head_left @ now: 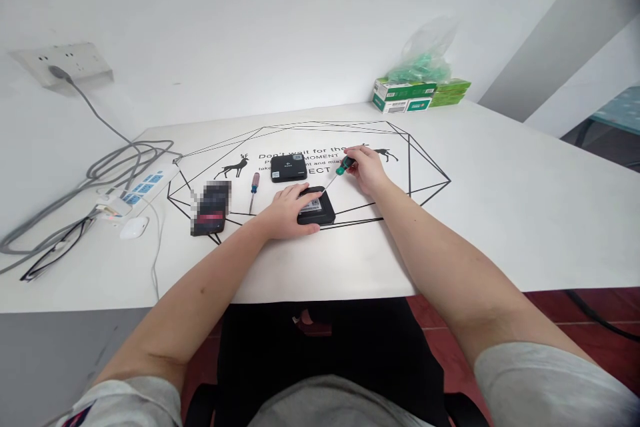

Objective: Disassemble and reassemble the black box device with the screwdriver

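A small flat black electronic box (327,213) with a printed label on its upturned face lies on the table. My left hand (289,212) grips it from the left, thumb along the near edge and fingers across the top. In my right hand (366,170) is a screwdriver (345,165) with a green and black handle, held in closed fingers. Its shaft slants down to the left, and the tip meets the far part of the box near my left fingertips. Exactly what the tip touches is too small to tell.
Beyond my left hand lies a similar black box (289,168), with a second screwdriver (255,183) beside it. Further left are a blurred phone (212,208), white earbud case (134,227), glasses (55,250) and power strip (150,187) with cables. Green-white boxes (405,90) stand at the back right.
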The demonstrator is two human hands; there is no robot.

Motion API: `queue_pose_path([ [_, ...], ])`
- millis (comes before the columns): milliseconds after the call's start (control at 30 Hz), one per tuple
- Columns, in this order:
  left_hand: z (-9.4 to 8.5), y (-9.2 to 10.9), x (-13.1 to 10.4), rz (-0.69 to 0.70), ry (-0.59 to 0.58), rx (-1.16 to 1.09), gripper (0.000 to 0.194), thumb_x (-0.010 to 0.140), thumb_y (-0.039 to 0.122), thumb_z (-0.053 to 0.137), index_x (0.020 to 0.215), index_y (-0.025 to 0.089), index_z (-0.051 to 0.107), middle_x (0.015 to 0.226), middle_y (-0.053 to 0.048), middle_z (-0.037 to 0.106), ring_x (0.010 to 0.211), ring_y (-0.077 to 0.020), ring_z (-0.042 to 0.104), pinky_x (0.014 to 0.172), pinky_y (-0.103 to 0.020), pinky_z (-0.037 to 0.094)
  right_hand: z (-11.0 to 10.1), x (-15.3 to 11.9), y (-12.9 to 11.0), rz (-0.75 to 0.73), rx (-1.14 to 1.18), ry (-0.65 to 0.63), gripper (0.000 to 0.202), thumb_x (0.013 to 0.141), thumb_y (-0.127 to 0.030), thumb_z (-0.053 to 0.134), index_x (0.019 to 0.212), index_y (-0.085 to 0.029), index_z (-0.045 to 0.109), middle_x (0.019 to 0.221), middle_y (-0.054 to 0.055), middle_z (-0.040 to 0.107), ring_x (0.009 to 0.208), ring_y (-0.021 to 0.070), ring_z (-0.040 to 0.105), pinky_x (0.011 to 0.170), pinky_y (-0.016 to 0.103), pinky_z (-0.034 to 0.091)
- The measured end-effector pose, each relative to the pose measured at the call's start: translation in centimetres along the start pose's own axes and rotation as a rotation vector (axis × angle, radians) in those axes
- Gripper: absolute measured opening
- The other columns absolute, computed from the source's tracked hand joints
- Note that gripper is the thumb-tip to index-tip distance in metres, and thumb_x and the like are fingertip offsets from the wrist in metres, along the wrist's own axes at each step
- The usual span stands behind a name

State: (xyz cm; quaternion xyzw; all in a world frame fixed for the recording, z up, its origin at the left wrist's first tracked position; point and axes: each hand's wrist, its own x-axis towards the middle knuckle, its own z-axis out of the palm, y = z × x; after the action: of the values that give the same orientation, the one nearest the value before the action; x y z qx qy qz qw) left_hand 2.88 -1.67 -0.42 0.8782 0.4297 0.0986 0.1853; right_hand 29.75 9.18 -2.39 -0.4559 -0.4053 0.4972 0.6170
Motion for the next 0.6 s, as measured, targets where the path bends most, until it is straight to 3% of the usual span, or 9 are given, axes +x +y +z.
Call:
queue_pose_path([
  [267,-0.1,-0.4,0.2,-0.018,-0.008,-0.044,0.102,0.087,0.057,0.083,0.175,0.028,0.040,0.184,-0.017,0.031,0.170,-0.0460,0.026,0.137,-0.067,0.025,-1.4,1.0,-0.5,-0.057,0.052,0.115,0.026,0.076,-0.034,0.081,0.092,-0.025,0.063,0.067,-0.006,0.067,0.058,0.0108,0.061,0.054,0.022,0.045],
  [467,-0.2,-0.5,0.2,0.006,0.029,-0.101,0.094,0.083,0.053,0.085,0.166,0.023,0.053,0.175,-0.019,0.043,0.166,-0.0420,0.034,0.137,-0.061,0.031,-1.1,0.6,-1.1,-0.118,0.068,0.112,0.046,0.079,-0.047,0.087,0.101,-0.030,0.050,0.068,-0.008,0.069,0.056,0.0119,0.063,0.058,0.024,0.049],
  [600,0.2,-0.3,0.1,0.032,0.046,-0.104,0.092,0.081,0.052,0.088,0.163,0.025,0.056,0.172,-0.018,0.047,0.163,-0.0429,0.037,0.137,-0.063,0.031,0.1,-1.0,-2.4,-0.251,0.020,0.078,0.056,0.078,-0.061,0.090,0.104,-0.032,0.050,0.071,-0.009,0.066,0.062,0.0136,0.065,0.063,0.028,0.056],
])
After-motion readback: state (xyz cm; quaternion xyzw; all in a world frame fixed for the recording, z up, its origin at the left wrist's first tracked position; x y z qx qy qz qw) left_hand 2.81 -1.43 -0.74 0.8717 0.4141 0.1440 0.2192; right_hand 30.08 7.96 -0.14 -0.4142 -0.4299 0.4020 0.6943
